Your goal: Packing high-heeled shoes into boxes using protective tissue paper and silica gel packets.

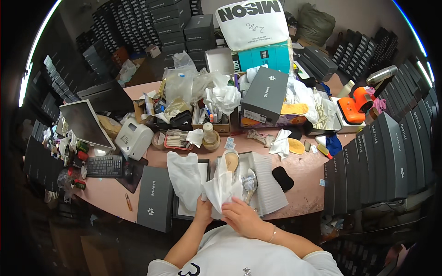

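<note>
Right hand: lower centre of the frame, fingers curled over the bottom of a sheet of white tissue paper, grasping it. Left hand: just left of it, pinching the same sheet from the other side.

Tissue paper: bunched and upright between both hands, its top touching a light-coloured shoe that lies in an open shoe box at the centre of the frame. A second shoe sits just right of the sheet; whether the paper already wraps part of it cannot be told from this view.

Hazards, as judged:
- Thin paper held at two close points; pulling the hands apart could tear it.
- The box overhangs the near edge of the pink counter; a push could tip it off.
- A white dust bag lies loose just left, and a dark box lid beside it also reaches the edge; a sweep of the left forearm could drag either down.
- A small bottle stands above centre, near enough to be knocked over by a reach.
</note>
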`<move>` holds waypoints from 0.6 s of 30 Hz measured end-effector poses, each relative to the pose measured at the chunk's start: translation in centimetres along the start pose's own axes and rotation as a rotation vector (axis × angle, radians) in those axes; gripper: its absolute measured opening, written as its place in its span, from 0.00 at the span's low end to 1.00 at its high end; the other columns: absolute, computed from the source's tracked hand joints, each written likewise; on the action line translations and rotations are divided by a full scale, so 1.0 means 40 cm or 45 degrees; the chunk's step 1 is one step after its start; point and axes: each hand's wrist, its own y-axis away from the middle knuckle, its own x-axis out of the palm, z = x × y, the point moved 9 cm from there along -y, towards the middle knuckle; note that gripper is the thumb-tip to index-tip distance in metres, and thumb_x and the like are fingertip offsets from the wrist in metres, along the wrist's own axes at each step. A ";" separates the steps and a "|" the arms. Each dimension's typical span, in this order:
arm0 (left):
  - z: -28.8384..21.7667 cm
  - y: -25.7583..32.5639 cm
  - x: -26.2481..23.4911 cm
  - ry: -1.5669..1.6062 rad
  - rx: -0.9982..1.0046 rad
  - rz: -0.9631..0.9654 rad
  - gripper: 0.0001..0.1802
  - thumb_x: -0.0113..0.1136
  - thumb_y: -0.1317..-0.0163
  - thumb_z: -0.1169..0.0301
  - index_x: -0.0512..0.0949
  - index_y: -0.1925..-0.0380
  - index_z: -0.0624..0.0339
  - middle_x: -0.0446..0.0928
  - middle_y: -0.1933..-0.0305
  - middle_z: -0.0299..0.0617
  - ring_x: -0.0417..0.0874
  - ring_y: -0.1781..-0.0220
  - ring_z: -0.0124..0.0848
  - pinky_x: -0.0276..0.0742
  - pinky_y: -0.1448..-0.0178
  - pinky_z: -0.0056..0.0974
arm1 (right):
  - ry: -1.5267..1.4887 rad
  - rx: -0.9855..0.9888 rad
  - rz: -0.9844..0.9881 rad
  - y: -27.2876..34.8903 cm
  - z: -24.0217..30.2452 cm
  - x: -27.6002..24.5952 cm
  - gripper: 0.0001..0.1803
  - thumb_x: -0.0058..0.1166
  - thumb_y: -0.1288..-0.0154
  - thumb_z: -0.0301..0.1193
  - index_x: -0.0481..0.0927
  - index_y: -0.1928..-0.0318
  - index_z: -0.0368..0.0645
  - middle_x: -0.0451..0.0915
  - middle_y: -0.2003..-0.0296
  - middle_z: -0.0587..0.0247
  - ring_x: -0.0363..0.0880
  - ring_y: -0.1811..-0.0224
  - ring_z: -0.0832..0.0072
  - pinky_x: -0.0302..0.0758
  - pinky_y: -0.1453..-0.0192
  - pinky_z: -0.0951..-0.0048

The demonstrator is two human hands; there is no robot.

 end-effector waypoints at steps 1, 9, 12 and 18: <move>-0.027 0.004 -0.026 -0.063 0.074 0.023 0.19 0.56 0.36 0.71 0.73 0.45 0.64 0.78 0.48 0.42 0.81 0.49 0.31 0.77 0.47 0.37 | -0.171 0.142 0.032 0.010 -0.007 -0.028 0.11 0.57 0.43 0.22 0.78 0.58 0.41 0.80 0.58 0.59 0.79 0.53 0.60 0.73 0.42 0.62; -0.095 0.048 -0.004 -0.215 -0.355 0.390 0.19 0.57 0.34 0.66 0.74 0.48 0.66 0.80 0.52 0.40 0.80 0.52 0.28 0.76 0.47 0.34 | -0.281 0.356 0.535 -0.066 -0.164 -0.116 0.22 0.64 0.42 0.37 0.76 0.52 0.36 0.81 0.61 0.51 0.81 0.59 0.61 0.76 0.55 0.69; -0.053 0.064 -0.069 -0.121 -0.484 0.152 0.23 0.59 0.35 0.61 0.73 0.48 0.68 0.79 0.53 0.40 0.81 0.53 0.28 0.77 0.48 0.34 | -0.621 0.629 0.085 0.016 -0.285 -0.145 0.17 0.60 0.37 0.34 0.77 0.53 0.37 0.80 0.66 0.61 0.79 0.64 0.75 0.75 0.58 0.75; -0.297 0.010 -0.268 -0.141 0.309 -0.456 0.23 0.52 0.31 0.58 0.72 0.52 0.72 0.80 0.55 0.51 0.84 0.54 0.41 0.84 0.51 0.49 | -0.531 0.965 -0.640 0.203 -0.463 -0.306 0.09 0.56 0.34 0.33 0.77 0.60 0.40 0.78 0.69 0.68 0.74 0.67 0.84 0.73 0.63 0.80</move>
